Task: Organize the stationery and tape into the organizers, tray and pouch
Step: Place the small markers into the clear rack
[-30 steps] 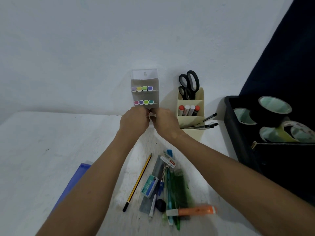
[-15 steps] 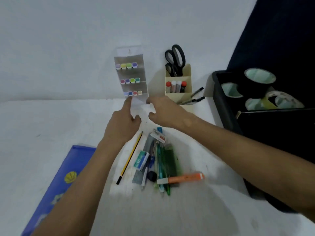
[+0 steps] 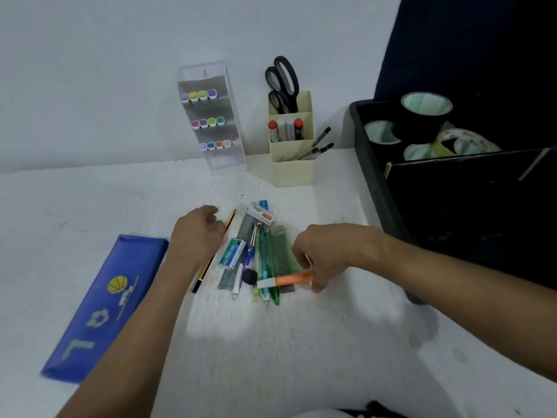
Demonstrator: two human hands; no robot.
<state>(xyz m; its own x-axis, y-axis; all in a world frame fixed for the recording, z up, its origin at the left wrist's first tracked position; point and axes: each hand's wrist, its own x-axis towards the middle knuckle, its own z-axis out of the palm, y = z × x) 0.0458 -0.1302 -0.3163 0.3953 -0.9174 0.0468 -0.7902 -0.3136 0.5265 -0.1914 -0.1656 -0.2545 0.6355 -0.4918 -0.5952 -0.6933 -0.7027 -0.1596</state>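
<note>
- The orange marker [image 3: 286, 279] lay crosswise at the lower end of the stationery pile, centre of the frame, and the right hand [image 3: 324, 254] pinched its right end between curled fingers and thumb.
- The pile itself (pens, a green ruler [image 3: 284, 251], a staple box [image 3: 232, 254], a small dark eraser [image 3: 250, 276]) sat on the white counter [image 3: 271, 342].
- The left hand [image 3: 197, 233] hovered just left of the pile with fingers loosely curled, gripping nothing, above a yellow-and-black pencil [image 3: 211, 260].
- A blue pouch [image 3: 105, 306] lay flat at the lower left, apart from the pile.
- A clear tiered organizer [image 3: 211, 116] stood against the wall at upper centre, with three rows of coloured marker caps in it.
- Just right of it stood a cream organizer [image 3: 291, 146] with black scissors [image 3: 281, 82] in the back compartment, markers in the middle and pens leaning out of the front.
- A black tray [image 3: 370, 164] at the upper right held several tape rolls [image 3: 426, 111].
</note>
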